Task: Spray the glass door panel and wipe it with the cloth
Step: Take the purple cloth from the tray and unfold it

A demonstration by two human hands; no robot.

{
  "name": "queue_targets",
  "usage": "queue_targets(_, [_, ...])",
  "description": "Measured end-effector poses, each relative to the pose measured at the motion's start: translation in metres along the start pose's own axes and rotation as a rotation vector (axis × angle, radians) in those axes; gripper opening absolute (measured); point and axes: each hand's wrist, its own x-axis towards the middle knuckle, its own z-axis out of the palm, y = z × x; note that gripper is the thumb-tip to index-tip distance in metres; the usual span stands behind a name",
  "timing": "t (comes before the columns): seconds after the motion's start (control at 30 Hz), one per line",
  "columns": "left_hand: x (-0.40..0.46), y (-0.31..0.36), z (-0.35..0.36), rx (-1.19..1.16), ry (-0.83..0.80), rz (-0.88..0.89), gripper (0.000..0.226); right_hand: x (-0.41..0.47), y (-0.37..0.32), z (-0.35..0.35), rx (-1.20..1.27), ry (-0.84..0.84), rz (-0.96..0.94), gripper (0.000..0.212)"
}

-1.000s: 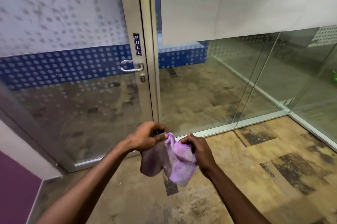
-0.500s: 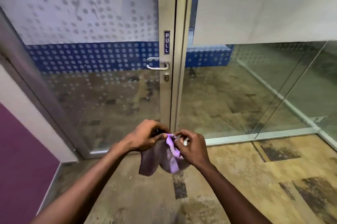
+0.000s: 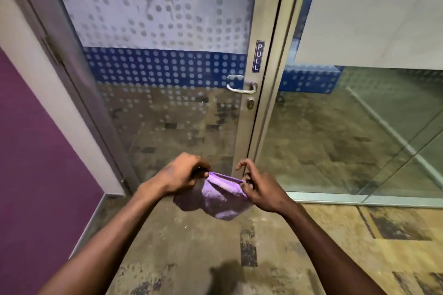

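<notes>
A: Both hands are out in front of the glass door panel [image 3: 167,59], and the purple cloth [image 3: 221,196] hangs between them, just clear of the floor.

B: Left hand [image 3: 178,176] has its fingers closed, pinching the cloth's top edge. Right hand [image 3: 260,189] pinches the other end between thumb and lower fingers, while the index finger curls loose above it.

A: Looks to me like the cloth is being readied, stretched along that top hem. To do it well, I'd fold it into a flat pad, so a clean, even face meets the glass, with no trailing corners to drag smears.

B: And the panel needs it. The frosted upper part with the dot pattern shows dark streaks and blotches.

A: Now, what can't we see? No spray bottle anywhere in view, so I can't say where it stands.

B: The top of the door is cut off too, and whether those marks are wet spray or dry grime is hard to judge.

A: The steel lever handle [image 3: 242,87] and the PULL sign [image 3: 257,56] sit at the door's right edge, well above the hands.
</notes>
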Motion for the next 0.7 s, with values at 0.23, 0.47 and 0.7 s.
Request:
queue_targets(0.23, [-0.018, -0.023, -0.025, -0.044, 0.026, -0.044, 0.022, 0.030, -0.004, 0.010, -0.051, -0.152, -0.123, 0.047])
queue_targets(0.47, [-0.017, -0.066, -0.045, -0.126, 0.055, -0.162, 0.022, 0.081, -0.010, 0.033, 0.088, -0.127, -0.172, 0.041])
queue_targets(0.7, [0.010, -0.120, -0.087, -0.081, 0.078, -0.206, 0.013, 0.149, -0.012, 0.087, 0.137, 0.048, -0.240, 0.020])
